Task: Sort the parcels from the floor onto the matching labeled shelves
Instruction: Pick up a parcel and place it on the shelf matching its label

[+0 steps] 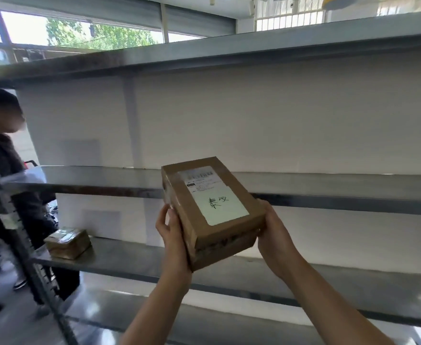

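I have the brown taped cardboard parcel [210, 211] up in front of the grey metal shelves [328, 202], my left hand [172, 235] clamped on its left edge, my right hand [274, 235] cupping the right corner. It looks rigid and light; the long sides seem the safest hold. Its white label [214, 195] bears handwritten characters, perhaps "泰安"; the print is unreadable.

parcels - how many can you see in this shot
2. One cardboard parcel with a white label is held up between the left hand and right hand. A smaller taped parcel sits on the lower shelf at left. Others may lie out of frame.
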Demonstrator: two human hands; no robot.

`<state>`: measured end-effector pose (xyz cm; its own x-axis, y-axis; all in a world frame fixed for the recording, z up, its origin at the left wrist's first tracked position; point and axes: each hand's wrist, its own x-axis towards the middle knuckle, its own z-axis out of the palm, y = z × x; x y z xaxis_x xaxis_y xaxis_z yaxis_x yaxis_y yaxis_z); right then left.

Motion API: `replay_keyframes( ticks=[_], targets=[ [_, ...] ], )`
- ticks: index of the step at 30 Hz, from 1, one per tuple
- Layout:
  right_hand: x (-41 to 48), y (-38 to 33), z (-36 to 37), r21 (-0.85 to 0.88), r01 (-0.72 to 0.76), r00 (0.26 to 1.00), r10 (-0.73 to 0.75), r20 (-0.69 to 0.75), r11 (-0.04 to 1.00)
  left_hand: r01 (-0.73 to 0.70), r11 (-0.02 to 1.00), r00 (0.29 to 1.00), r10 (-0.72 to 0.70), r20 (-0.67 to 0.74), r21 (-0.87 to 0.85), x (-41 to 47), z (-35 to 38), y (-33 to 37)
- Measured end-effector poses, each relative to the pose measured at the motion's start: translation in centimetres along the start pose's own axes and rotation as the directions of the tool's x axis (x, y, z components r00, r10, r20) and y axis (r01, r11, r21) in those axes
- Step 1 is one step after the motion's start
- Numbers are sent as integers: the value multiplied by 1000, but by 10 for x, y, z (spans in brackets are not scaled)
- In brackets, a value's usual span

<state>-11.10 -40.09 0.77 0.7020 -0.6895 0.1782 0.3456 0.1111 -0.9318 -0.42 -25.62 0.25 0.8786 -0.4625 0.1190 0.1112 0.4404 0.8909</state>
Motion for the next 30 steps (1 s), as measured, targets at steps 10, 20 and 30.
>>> replay_keyframes(
  ticks=[10, 20, 30],
  targets=[
    [-7, 11, 31, 132, -211, 942, 166, 293, 969, -158, 935, 987, 149, 53, 318, -31, -46, 36],
    [-31, 20, 81, 39, -149, 888, 117, 444, 988, -156, 967, 952, 201, -231, 201, -65, -75, 58],
    [-49, 39, 143, 27, -118, 775, 75, 627, 993, -190, 958, 892, 260, -369, 216, -89, -134, 73]
  ],
)
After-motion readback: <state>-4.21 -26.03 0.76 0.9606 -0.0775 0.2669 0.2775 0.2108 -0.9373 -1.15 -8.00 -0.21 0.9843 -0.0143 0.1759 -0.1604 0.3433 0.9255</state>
